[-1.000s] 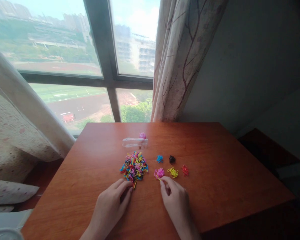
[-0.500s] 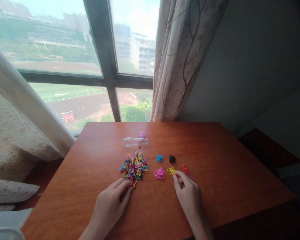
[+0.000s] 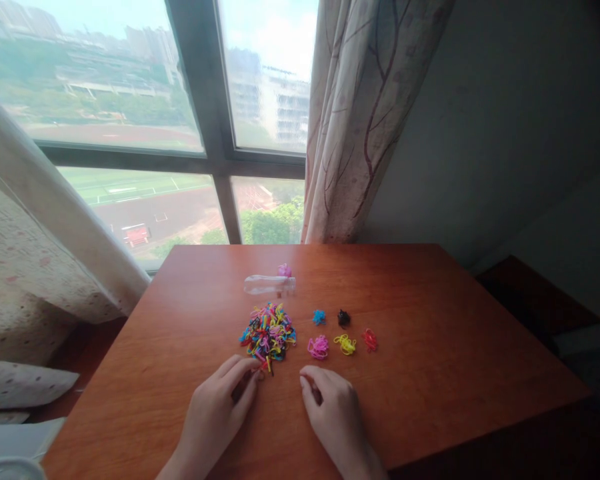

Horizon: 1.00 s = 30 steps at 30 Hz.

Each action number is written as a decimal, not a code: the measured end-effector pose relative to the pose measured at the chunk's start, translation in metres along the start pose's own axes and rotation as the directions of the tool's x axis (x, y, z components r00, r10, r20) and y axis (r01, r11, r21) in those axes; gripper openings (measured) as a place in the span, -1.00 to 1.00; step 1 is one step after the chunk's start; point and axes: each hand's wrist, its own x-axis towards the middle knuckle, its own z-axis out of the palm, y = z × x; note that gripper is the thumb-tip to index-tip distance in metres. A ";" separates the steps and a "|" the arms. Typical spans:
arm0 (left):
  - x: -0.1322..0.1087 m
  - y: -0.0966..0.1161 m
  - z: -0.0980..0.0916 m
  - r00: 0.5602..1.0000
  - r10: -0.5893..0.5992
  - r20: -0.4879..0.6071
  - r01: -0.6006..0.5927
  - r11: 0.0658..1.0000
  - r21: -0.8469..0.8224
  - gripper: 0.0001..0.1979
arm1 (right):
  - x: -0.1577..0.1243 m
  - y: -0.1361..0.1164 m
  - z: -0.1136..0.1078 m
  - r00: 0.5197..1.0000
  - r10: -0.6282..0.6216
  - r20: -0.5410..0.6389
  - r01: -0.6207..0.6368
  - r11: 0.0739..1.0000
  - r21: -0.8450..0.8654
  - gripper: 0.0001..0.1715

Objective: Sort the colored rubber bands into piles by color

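A mixed pile of small colored rubber bands (image 3: 269, 331) lies on the wooden table. My left hand (image 3: 220, 400) is at its near edge, thumb and fingertips pinched on a rubber band beside a few loose red, yellow and dark ones. To the right, my right hand (image 3: 330, 407) hovers low over the table, thumb and forefinger close together, and nothing shows between them. Beyond it lie single-color heaps: pink bands (image 3: 319, 347), yellow bands (image 3: 345, 344), red bands (image 3: 370, 340), blue bands (image 3: 319, 317) and black bands (image 3: 343, 318).
A clear plastic bottle-like container (image 3: 267, 285) lies on its side behind the pile, with a pink-purple object (image 3: 285, 270) just past it. The table (image 3: 430, 300) meets a window at the back, with curtains (image 3: 365, 120) on both sides. White items sit at lower left.
My right hand has moved left and toward me, away from the yellow heap, which now shows fully. The left hand has stayed by the pile, its fingertips shifting slightly among the loose bands.
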 end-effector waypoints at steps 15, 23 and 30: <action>-0.003 -0.004 0.005 0.999 0.034 0.006 -0.035 0.989 0.143 -0.81 | -0.001 -0.003 0.000 0.998 0.011 0.067 -0.011 1.000 -0.005 -0.78; -0.003 -0.001 0.007 0.998 -0.060 -0.031 0.066 0.965 0.253 -0.80 | 0.000 -0.005 -0.001 0.995 0.031 0.090 -0.031 1.000 -0.006 -0.79; -0.004 0.003 -0.003 0.991 -0.127 0.046 0.110 0.955 0.274 -0.80 | 0.000 -0.005 -0.001 0.997 0.021 0.080 -0.022 1.000 0.009 -0.81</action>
